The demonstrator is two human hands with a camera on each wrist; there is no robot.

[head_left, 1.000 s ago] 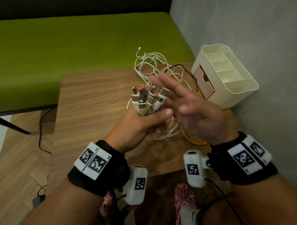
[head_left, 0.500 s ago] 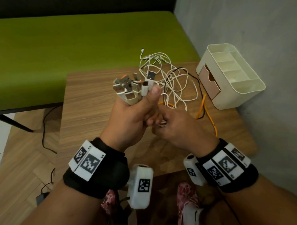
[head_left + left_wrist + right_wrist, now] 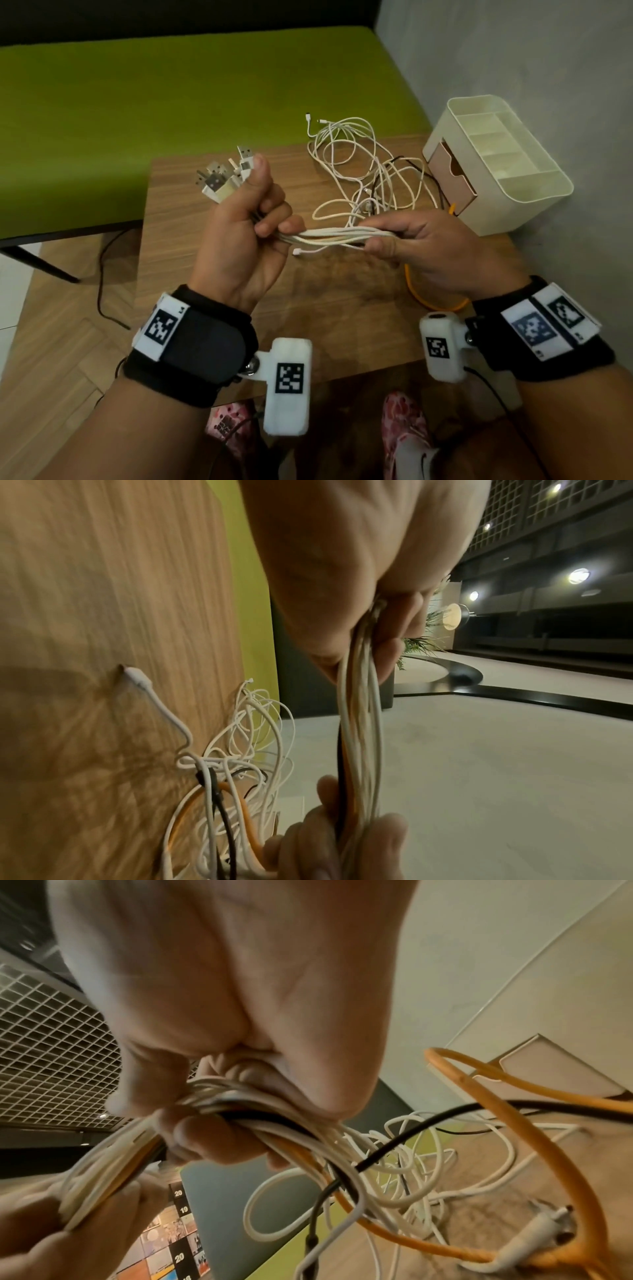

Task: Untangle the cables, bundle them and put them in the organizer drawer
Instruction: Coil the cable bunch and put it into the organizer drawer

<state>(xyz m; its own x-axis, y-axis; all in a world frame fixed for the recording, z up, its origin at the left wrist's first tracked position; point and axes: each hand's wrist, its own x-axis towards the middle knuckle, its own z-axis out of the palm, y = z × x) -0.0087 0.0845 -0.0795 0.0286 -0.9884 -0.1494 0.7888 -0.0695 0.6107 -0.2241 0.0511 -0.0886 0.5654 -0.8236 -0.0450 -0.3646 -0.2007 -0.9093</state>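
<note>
My left hand [image 3: 251,222] grips a bunch of white cables just below their USB plugs [image 3: 222,176], which stick up past the thumb. The strands [image 3: 329,236] run straight rightward to my right hand [image 3: 407,236], which pinches them together between thumb and fingers. Beyond it the cables fall into a loose tangle [image 3: 359,171] of white, black and orange loops on the wooden table [image 3: 191,212]. The left wrist view shows the taut strands [image 3: 359,737], and the right wrist view shows the gathered cables [image 3: 240,1104]. The cream organizer [image 3: 496,164] stands at the far right, its brown drawer [image 3: 452,174] partly open.
An orange cable loop [image 3: 431,301] hangs off the table's near right edge. A green surface [image 3: 171,96] lies behind and left of the table. A grey wall [image 3: 548,68] rises close behind the organizer. A black cord [image 3: 102,274] trails on the floor at left.
My right hand went from open beside the plugs to pinching the cables, then slid rightward along them, drawing the strands straight. My left hand moved left with the plug ends.
</note>
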